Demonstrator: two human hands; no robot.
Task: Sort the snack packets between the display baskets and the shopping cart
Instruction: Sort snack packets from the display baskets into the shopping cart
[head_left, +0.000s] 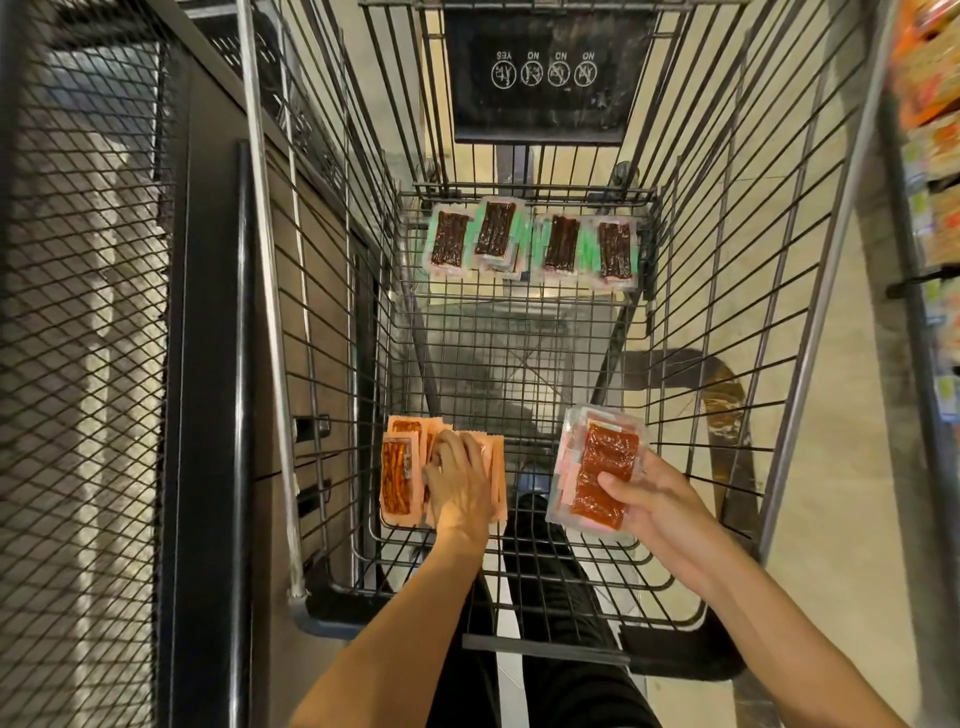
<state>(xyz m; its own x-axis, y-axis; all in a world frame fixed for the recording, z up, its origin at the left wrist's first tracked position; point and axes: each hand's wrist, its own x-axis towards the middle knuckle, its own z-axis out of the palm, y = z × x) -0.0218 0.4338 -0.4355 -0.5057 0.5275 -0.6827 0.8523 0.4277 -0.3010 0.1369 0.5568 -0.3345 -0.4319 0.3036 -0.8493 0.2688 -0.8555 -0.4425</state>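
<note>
Hands in shopping cart: left hand rests on orange packets, right hand grips red packets, not yet placed; green packets lie grouped

far packets: dark brown, green-pink edges | near packets: orange, salmon-pink edges | cart: apparently dark-grey wire
</note>
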